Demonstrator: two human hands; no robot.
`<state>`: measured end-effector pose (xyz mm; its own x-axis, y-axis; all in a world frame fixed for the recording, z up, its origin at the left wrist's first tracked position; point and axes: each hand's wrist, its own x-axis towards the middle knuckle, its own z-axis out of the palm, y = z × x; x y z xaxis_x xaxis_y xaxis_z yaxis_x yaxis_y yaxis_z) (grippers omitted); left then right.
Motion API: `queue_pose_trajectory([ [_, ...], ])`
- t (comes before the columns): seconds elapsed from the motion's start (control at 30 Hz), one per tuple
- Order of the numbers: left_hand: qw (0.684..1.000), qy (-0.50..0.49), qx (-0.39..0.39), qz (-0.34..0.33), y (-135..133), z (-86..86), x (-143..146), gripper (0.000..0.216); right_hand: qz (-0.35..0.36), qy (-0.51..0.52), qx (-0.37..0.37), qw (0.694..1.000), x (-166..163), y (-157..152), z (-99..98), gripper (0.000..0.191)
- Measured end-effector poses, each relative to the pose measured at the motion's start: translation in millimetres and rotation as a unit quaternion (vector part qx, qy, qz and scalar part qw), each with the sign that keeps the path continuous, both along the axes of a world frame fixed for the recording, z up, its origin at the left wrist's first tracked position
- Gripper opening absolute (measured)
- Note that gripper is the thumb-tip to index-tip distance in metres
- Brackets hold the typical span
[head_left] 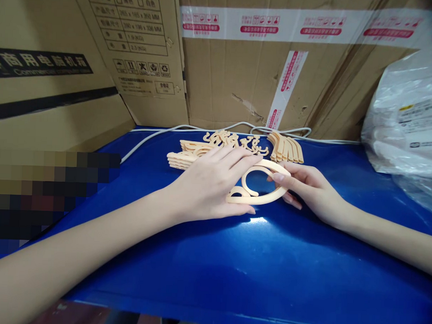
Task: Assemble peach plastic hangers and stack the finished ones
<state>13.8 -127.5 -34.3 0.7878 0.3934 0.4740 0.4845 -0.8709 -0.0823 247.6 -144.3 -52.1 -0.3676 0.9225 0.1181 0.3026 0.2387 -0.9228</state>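
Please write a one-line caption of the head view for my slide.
Left hand and right hand hold a peach plastic ring on a blue table, before stacked similar parts.

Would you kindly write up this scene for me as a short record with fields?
Surface: blue table
Item: peach plastic ring, between both hands
Left: left hand flat over the ring, fingers stretched
Right: right hand pinches the ring's right end
Behind: stack of peach plastic pieces
Back: cardboard boxes, white cable at their foot
Far right: plastic bag
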Motion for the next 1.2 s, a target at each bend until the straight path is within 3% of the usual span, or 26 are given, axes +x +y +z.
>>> queue_pose_trajectory([
  [0.3,0.999,-0.011,-0.041,-0.011,0,-0.7,0,0.066,0.003,0.0,0.0,1.0,-1,-1,-0.1,0.03],
  [0.47,0.995,-0.048,-0.086,0.008,8,22.6,-11,0.062,-0.005,0.026,0.02,0.999,-1,1,-2.9,0.034],
  [0.6,0.978,-0.078,-0.159,0.109,22,53.4,-37,0.065,-0.019,-0.071,0.104,0.992,-2,1,-3.6,0.028],
  [0.7,0.965,-0.056,-0.219,0.135,35,66.2,-60,0.072,0.022,-0.223,0.25,0.942,-4,-3,-5.6,0.023],
  [0.77,0.954,-0.021,-0.254,0.156,42,67.5,-71,0.075,0.046,-0.301,0.329,0.894,-5,-6,-8.1,0.024],
  [0.83,0.947,0.013,-0.272,0.172,50,64.7,-78,0.079,0.058,-0.339,0.356,0.869,-5,-7,-10.7,0.028],
  [1.2,0.934,0.026,-0.316,0.167,70,48.6,-84,0.075,0.077,-0.352,0.352,0.864,-4,-5,-10.4,0.03],
])
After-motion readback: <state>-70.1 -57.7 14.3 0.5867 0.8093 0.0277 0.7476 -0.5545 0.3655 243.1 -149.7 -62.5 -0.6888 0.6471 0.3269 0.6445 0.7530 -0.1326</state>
